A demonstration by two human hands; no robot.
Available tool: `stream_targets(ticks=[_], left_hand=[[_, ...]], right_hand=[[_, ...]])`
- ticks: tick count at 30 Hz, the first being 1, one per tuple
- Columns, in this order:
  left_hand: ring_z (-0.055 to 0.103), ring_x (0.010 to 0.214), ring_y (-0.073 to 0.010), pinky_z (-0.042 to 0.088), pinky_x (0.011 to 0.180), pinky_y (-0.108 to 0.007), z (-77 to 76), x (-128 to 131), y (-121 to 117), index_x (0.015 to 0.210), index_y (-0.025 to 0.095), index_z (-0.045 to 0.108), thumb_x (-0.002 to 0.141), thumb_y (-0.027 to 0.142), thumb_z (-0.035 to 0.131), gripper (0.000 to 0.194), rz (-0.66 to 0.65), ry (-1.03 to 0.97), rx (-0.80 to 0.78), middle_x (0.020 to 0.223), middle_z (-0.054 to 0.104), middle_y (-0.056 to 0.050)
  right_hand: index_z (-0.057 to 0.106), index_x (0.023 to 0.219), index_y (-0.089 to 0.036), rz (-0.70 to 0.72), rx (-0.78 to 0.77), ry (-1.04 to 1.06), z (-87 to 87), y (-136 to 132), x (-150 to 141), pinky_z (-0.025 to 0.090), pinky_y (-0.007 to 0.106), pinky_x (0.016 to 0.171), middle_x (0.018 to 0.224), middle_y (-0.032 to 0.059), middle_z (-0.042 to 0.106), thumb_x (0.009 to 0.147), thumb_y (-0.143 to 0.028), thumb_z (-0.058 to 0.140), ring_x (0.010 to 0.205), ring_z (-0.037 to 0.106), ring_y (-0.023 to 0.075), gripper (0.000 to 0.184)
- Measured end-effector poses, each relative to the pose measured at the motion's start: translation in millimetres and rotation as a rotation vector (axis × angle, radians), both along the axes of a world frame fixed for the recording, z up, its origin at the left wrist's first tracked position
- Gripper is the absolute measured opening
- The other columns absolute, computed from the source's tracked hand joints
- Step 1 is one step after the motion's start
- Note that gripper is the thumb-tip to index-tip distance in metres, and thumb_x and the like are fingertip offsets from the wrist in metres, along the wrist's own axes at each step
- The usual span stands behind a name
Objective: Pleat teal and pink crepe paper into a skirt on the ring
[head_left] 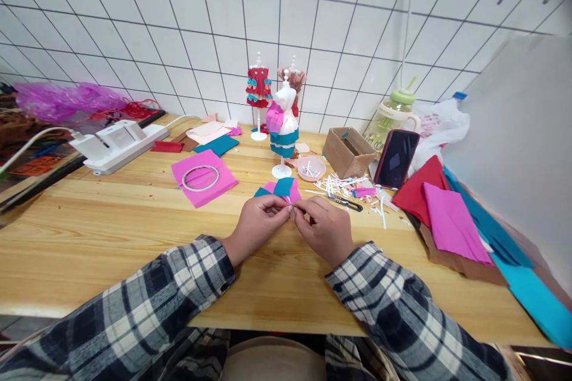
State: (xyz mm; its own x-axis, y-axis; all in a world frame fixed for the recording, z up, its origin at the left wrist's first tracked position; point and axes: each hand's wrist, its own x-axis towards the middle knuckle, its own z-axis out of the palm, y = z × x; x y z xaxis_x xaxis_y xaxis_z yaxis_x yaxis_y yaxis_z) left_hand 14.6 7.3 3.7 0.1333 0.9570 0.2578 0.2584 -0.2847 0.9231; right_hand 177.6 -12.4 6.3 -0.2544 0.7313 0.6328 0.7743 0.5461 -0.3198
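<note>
Head view: ring (199, 190) rests on pink sheet (226, 180). Left hand (257, 223) pinches teal-and-pink piece (285, 187), located just in front of dress form (282, 95). Right hand (326, 226) closes its fingertips narrowly at the piece's near edge; contents cannot be told. White strips (335, 183) lie beside snips (351, 203).

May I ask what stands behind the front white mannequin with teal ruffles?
Behind that white mannequin, another white mannequin wears a ruffled brown-and-red dress. The front one hides part of that dress; the second stand cannot be seen.
</note>
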Motion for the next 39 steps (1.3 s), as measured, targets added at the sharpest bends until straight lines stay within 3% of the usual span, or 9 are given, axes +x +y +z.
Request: stream_targets(ticks=[11,19,26,34,39], left_hand=[[0.055,0.054,-0.0087,0.044,0.052,-0.017,-0.1,0.1,-0.8,0.067,0.015,0.061,0.068,0.025,0.064,0.011,0.011,-0.070,-0.045,0.061,0.061,0.002],[0.054,0.052,-0.0088,0.044,0.051,-0.018,5.3,-0.8,-4.0,0.065,0.015,0.061,0.072,0.026,0.063,0.013,0.007,0.018,-0.008,0.058,0.061,0.002],[0.057,0.053,-0.0107,0.046,0.051,-0.019,1.4,-1.8,-3.5,0.070,0.015,0.064,0.076,0.030,0.062,0.016,-0.003,0.056,0.002,0.060,0.064,-0.001],[0.055,0.052,-0.0084,0.044,0.049,-0.016,-0.2,0.2,-4.9,0.067,0.016,0.063,0.074,0.024,0.061,0.011,-0.020,0.122,0.093,0.060,0.064,0.001],[0.055,0.051,-0.0087,0.044,0.049,-0.016,2.6,1.8,-5.3,0.066,0.016,0.063,0.074,0.027,0.062,0.013,-0.028,0.148,0.091,0.059,0.064,0.001]], right_hand=[[0.070,0.096,-0.023,0.019,0.039,-0.059,-3.0,-0.6,-1.4,0.037,0.025,0.060,0.085,0.0015,0.071,0.095,-0.029,0.051,0.074,0.063,0.0122,0.020],[0.070,0.094,-0.022,0.047,0.047,-0.006,2.5,1.6,3.3,0.039,0.025,0.061,0.083,0.0016,0.071,0.093,-0.029,0.054,0.075,0.063,0.0133,0.018],[0.070,0.093,-0.022,0.112,0.063,-0.020,4.5,2.1,8.4,0.041,0.025,0.065,0.086,0.0015,0.071,0.093,-0.027,0.052,0.076,0.063,0.0126,0.018],[0.067,0.081,-0.020,0.099,-0.112,0.128,6.1,3.2,4.5,0.038,0.023,0.060,0.075,-0.0003,0.066,0.082,-0.023,0.061,0.065,0.056,0.0109,0.007],[0.064,0.074,-0.020,0.104,-0.332,0.355,3.1,7.1,0.4,0.038,0.021,0.054,0.066,-0.0040,0.062,0.075,-0.018,0.062,0.054,0.051,0.0085,0.003]])
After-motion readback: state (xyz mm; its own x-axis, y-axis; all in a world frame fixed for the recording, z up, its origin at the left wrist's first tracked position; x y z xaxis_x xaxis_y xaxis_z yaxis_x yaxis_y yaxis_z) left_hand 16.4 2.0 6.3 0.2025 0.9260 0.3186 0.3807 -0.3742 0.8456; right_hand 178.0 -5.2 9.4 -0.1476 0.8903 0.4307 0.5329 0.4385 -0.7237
